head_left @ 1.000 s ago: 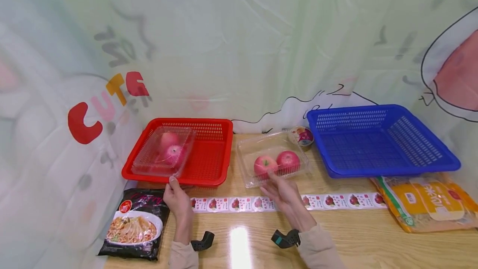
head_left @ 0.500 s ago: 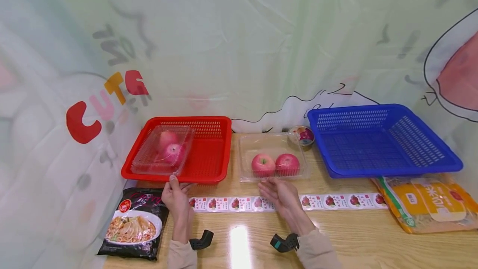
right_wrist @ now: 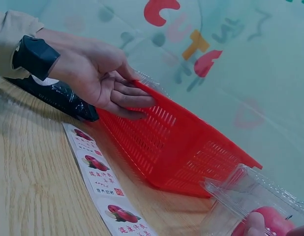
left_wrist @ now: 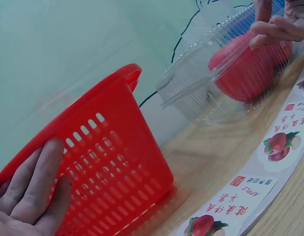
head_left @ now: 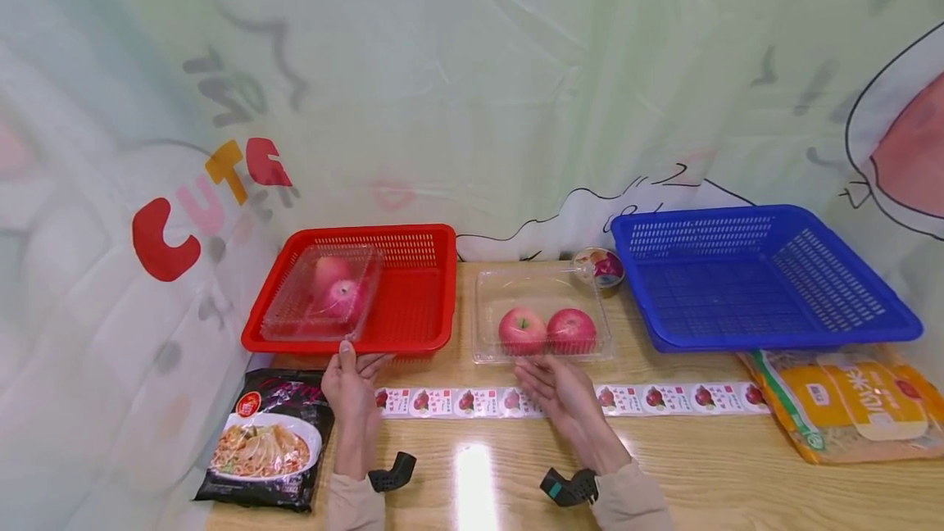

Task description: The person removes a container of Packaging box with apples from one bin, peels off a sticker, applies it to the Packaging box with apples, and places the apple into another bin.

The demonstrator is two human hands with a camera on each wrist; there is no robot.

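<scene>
My left hand [head_left: 352, 379] holds the front rim of a red basket [head_left: 413, 301]: the thumb lies on the rim and the fingers [left_wrist: 29, 196] lie flat against the slotted outer wall [right_wrist: 181, 147]. A clear lidded box [head_left: 324, 297] with red apples sits inside the basket. A second clear box [head_left: 542, 326] with two red apples lies flat on the table. My right hand [head_left: 553, 379] is at its front edge, palm turned up, and its fingertips [left_wrist: 280, 27] touch the lid.
A blue basket [head_left: 760, 277] stands at the right, with a small cup [head_left: 601, 266] beside it. A strip of apple stickers [head_left: 568, 400] runs along the table under both hands. A noodle packet [head_left: 265, 441] lies front left and a yellow packet [head_left: 848, 404] front right.
The clear box on the table has been turned square and set down flat. My right hand has drawn back a little to its front edge. The left hand has stayed on the basket.
</scene>
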